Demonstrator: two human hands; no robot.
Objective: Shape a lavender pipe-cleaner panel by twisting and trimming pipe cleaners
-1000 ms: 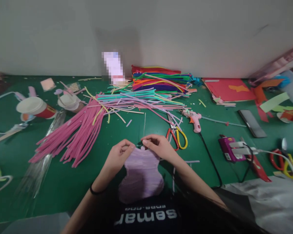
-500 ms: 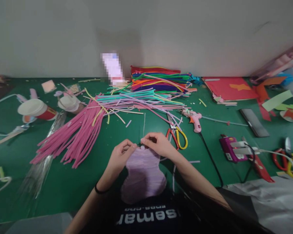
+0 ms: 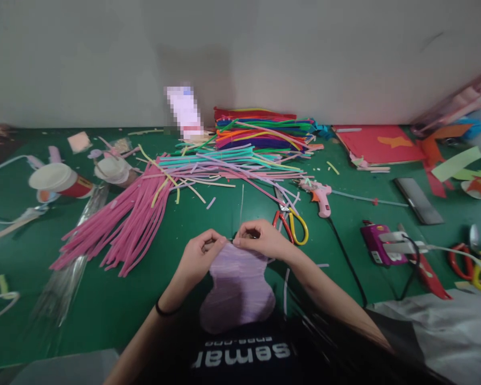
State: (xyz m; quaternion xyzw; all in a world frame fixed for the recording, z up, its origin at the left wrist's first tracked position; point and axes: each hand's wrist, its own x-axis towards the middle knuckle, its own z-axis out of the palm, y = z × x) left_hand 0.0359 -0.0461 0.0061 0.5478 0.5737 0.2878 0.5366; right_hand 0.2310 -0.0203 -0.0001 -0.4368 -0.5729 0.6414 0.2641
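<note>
A lilac, vase-shaped piece made of pipe cleaners (image 3: pixel 236 289) lies on the green table (image 3: pixel 104 299) just in front of me. My left hand (image 3: pixel 198 256) pinches its top left corner with closed fingers. My right hand (image 3: pixel 262 239) is closed on the top edge right beside it, fingertips nearly meeting those of the left. A thin pale strand (image 3: pixel 241 206) runs up from between the fingertips. Red and yellow scissors (image 3: pixel 292 225) lie just right of my right hand.
Pink pipe cleaners (image 3: pixel 120 224) fan out on the left. Mixed coloured ones (image 3: pixel 260 133) are stacked at the back. A pink glue gun (image 3: pixel 319 195), a purple box (image 3: pixel 379 246), more scissors (image 3: pixel 471 264), paper cups (image 3: pixel 60 179) and red paper (image 3: pixel 379 145) lie around.
Both hands stay pinched on the lilac piece's top edge. My right hand has closed in slightly toward the left, and the piece has shifted a little to the right.
</note>
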